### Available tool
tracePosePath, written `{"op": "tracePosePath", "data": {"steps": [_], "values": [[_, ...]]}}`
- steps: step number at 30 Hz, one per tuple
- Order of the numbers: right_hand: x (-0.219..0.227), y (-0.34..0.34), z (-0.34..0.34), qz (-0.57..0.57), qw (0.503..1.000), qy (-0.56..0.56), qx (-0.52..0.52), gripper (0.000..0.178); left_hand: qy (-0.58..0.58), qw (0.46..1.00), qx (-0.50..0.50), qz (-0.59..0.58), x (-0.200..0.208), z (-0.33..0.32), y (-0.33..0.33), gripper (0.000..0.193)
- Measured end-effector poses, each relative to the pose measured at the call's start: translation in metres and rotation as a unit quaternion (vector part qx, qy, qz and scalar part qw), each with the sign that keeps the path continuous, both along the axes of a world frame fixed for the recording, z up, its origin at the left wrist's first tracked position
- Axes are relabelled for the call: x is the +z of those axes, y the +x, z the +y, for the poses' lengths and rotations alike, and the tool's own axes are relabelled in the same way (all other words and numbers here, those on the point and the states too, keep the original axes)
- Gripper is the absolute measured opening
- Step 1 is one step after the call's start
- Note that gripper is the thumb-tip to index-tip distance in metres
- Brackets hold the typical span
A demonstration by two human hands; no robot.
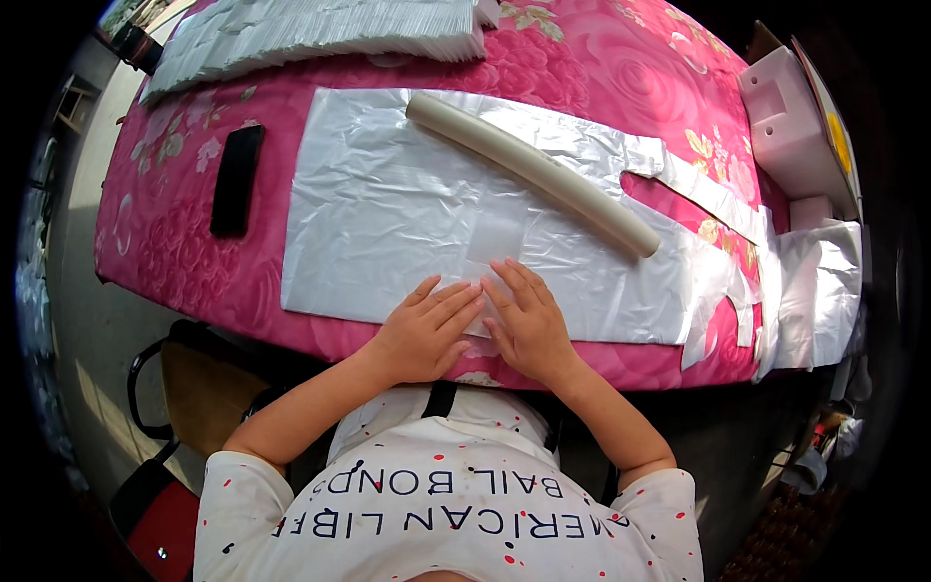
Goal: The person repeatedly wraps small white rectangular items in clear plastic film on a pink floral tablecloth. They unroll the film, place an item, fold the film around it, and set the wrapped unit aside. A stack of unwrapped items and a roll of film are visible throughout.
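Note:
A white plastic film piece (378, 204) lies spread out, its right end cut into straps and curved openings like an apron or a vest-style bag. Across it rests a long pale tube (533, 173), slanting down to the right. Near the film's front edge my left hand (430, 330) lies flat, fingers stretched out. Beside it, fingertips almost meeting, is my right hand (529, 322), also with fingers extended. Neither hand grips anything that shows. Just beyond the fingertips a small translucent square patch (496, 238) sits on the film.
A pink flowered cloth (179, 257) covers the table. A black phone (238, 181) lies left. Folded white film is stacked (320, 29) at the far left. White film (819, 296) hangs over the right end, near a white foam box (790, 116). A chair (208, 388) stands lower left.

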State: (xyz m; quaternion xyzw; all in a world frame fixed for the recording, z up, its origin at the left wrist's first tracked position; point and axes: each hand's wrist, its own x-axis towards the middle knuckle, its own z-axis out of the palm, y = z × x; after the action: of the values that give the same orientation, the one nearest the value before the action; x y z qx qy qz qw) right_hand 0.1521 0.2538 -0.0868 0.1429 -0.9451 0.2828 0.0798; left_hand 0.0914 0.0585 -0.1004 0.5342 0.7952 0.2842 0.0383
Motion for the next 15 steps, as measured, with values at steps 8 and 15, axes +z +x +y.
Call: {"op": "tracePosePath", "data": {"steps": [8, 15], "values": [[-0.009, -0.008, -0.02, -0.024, 0.989, 0.077, 0.122, 0.063, -0.054, 0.991, -0.119, 0.027, 0.012, 0.061, -0.09, 0.056], [-0.025, 0.001, -0.025, -0.036, 0.986, 0.101, 0.127, 0.07, -0.114, 0.983, -0.128, 0.072, -0.014, 0.071, -0.097, 0.071]]}}
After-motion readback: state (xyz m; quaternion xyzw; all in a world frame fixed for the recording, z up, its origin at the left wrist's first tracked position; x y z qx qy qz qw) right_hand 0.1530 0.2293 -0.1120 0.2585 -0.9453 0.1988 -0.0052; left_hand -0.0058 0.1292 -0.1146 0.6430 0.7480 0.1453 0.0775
